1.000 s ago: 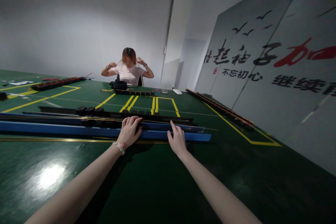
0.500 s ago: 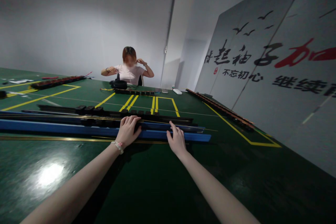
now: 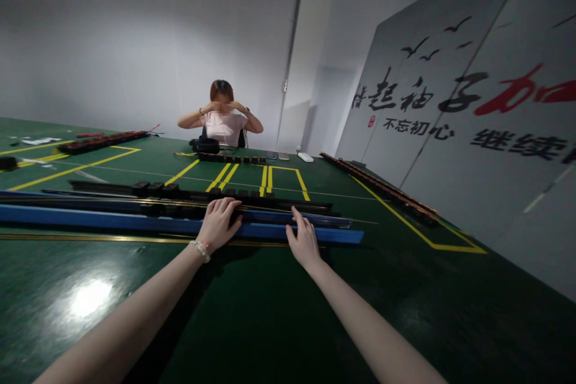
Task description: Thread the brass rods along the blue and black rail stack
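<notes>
My left hand (image 3: 219, 223) rests over a bundle of long strips, its fingers draped across thin brass-coloured rods (image 3: 166, 201) and its thumb apart on the near side. My right hand (image 3: 303, 239) lies further right with fingers stretched out and spread, touching the near blue bar (image 3: 338, 234). That long blue bar runs across in front of me under both hands. Just beyond it are black rails (image 3: 103, 187) with black blocks (image 3: 155, 188) on them. More brass-coloured rods (image 3: 99, 238) lie along the near side. Neither hand visibly grips anything.
The green table (image 3: 265, 318) carries yellow tape lines (image 3: 216, 177). Across it sits a person (image 3: 222, 126), both hands raised to the face, behind a black object (image 3: 206, 145). Long dark strips lie at the left (image 3: 105, 142) and right (image 3: 382, 189); phones (image 3: 283, 156) rest at the far edge.
The person across the table has brought the left-side hand up to the face. My hands stay in the same place on the strips; the view has shifted very slightly.
</notes>
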Demonstrator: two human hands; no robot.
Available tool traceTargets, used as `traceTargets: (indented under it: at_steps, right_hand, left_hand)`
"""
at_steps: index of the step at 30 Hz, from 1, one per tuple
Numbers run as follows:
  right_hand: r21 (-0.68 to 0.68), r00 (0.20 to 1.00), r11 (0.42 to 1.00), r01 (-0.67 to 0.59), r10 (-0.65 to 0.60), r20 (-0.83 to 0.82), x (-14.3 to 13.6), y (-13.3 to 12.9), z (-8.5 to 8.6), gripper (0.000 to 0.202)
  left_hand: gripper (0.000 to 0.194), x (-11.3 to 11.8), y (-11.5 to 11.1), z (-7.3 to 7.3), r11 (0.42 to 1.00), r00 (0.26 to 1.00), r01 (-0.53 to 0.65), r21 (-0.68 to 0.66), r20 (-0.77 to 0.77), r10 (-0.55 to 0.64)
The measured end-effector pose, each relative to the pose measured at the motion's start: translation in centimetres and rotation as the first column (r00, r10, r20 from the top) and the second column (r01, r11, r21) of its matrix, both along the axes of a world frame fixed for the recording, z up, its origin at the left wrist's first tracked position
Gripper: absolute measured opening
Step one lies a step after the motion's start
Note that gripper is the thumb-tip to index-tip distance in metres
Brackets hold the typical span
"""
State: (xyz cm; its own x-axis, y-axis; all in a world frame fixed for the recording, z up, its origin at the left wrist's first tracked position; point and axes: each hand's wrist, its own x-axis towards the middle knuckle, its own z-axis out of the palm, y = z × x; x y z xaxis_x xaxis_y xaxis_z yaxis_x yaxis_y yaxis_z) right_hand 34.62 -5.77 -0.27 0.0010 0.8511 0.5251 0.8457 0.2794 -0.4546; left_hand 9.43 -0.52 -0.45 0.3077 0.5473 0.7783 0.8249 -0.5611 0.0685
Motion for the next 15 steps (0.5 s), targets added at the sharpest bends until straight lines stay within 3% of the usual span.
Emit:
traceTargets:
  at_steps: [10, 15]
  right_hand:
    - [-0.057, 0.995, 0.998, -0.029, 0.034, 0.094, 0.1, 0.1, -0.4, 0.056]
    - [-0.03, 0.996, 0.999, 0.033, -0.03, 0.085, 0.1, 0.3, -0.2, 0.054]
  left_hand:
    - [0.029, -0.8, -0.1, 0.3, 0.998, 0.999, 0.049, 0.028, -0.004, -0.049]
    - [0.027, -1.7, -0.2, 0.6, 0.997, 0.998, 0.062, 0.047, 0.005, -0.062]
